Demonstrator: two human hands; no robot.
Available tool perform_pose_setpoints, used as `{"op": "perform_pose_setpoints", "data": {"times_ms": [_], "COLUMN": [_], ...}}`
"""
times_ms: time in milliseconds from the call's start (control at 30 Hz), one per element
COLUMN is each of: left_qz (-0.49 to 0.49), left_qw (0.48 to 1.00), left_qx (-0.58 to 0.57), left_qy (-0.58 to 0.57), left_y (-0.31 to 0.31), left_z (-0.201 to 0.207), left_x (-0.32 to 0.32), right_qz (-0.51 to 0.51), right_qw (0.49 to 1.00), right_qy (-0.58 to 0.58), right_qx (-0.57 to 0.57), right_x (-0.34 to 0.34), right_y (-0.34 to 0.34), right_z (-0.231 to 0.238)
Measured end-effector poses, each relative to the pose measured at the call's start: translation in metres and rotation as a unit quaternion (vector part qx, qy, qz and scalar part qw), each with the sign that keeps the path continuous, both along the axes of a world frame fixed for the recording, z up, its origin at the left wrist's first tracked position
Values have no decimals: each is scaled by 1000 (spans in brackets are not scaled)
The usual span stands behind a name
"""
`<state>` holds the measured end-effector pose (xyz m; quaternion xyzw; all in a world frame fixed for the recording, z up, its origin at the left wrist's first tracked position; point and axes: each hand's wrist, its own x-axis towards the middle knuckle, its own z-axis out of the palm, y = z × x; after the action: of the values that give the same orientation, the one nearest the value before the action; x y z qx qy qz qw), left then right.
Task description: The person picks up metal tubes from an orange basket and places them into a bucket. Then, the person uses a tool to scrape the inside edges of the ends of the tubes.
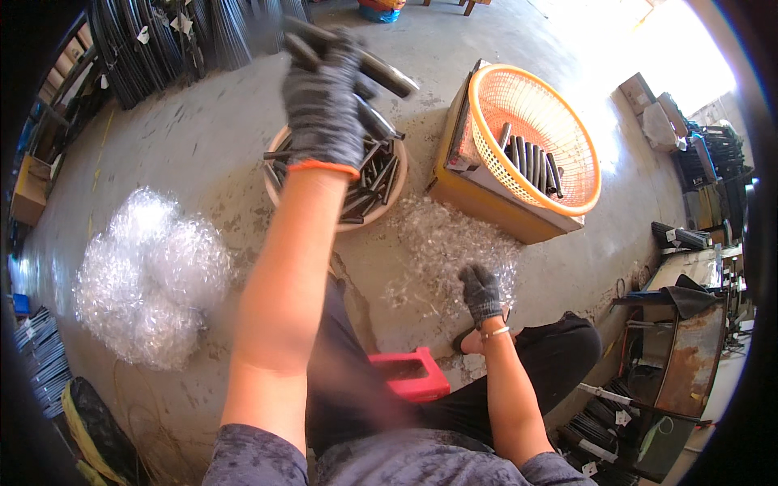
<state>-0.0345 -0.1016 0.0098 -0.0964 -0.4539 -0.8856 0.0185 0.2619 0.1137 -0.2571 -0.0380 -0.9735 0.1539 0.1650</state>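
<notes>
My left hand (324, 109), in a grey and black striped glove with an orange cuff, is closed round several short black tubes (387, 74). It is raised over a round pale tub (395, 194) with many such tubes (379, 172) lying jumbled in it. My left forearm hides part of the tub. My right hand (481, 292), in a dark glove, hangs low beside a heap of clear plastic strips (454, 247). Its fingers look loosely apart, and no object shows in it. An orange mesh basket (539, 85) holds a row of black tubes (531, 160).
The basket rests tilted on a cardboard box (494, 206). A large clear plastic bundle (150, 279) lies on the left floor. A red stool (433, 377) stands between my legs. Bundled black rods (154, 49) stand at the far left; a rusty metal stand (689, 356) is on the right.
</notes>
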Motion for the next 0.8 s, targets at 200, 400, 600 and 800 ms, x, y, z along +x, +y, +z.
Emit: {"op": "perform_pose_setpoints", "data": {"times_ms": [200, 400, 600, 800], "left_qz": [-174, -211, -199, -180], "left_qw": [978, 966, 955, 976], "left_qx": [-72, -104, -186, -95], "left_qy": [-88, -105, -114, -79], "left_y": [7, 8, 15, 6], "left_z": [-13, -8, -3, -7], "left_x": [14, 33, 36, 29], "right_qz": [-454, -50, 224, 24], "right_qw": [773, 765, 593, 590], "right_qy": [-274, -28, -38, -93], "right_qx": [-348, -642, -772, -802], "right_x": [42, -108, -149, -99], "right_y": [44, -52, -108, -75], "right_z": [-66, 130, 180, 74]}}
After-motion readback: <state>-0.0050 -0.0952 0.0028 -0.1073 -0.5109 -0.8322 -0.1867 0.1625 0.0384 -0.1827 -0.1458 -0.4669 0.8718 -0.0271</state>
